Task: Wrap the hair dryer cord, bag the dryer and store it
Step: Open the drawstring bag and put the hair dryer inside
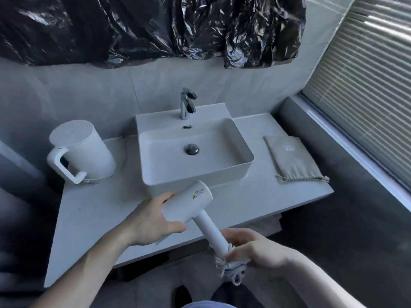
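I hold a white hair dryer [189, 203] above the front edge of the counter. My left hand [149, 221] grips the rear of its barrel. My right hand [251, 252] is curled round the lower end of the handle, where the white cord [229, 270] is bundled in loops with a short loop hanging below. A grey drawstring bag [291, 158] lies flat on the counter to the right of the sink, apart from both hands.
A white rectangular basin [155, 174] with a chrome tap [188, 103] sits mid-counter. A white kettle [82, 152] stands at the left. The white countertop [89, 218] ends near my hands. Black plastic sheeting [144, 27] covers the wall above; blinds [367, 96] are at the right.
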Motion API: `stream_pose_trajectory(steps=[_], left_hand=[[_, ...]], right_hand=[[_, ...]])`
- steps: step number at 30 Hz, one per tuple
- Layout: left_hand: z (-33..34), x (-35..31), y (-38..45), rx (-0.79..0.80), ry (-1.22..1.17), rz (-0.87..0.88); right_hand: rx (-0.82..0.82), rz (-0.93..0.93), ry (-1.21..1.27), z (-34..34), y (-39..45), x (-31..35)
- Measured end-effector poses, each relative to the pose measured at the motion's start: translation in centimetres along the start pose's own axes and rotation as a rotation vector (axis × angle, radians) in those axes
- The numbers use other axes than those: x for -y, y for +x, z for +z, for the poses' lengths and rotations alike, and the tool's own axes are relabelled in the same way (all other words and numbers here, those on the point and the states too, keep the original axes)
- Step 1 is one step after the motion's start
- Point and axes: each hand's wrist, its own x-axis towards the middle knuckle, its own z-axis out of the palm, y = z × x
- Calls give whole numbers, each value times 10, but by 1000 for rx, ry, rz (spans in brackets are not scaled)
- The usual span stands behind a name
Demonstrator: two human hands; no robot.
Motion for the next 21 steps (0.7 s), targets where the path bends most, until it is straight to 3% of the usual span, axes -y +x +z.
stream_pose_trajectory(steps=[8,12,16,21], left_hand=[[41,-86,51,58,151,128],[79,-122,78,-16,61,200],[126,-154,102,-178,-215,181],[192,-192,133,-207,-243,115]], right_hand=[[-205,-62,75,-52,-35,-20],[-264,-90,158,-91,-66,-30],[-404,-132,215,-142,-104,-42],[-557,-137,340,-226,-151,-58]])
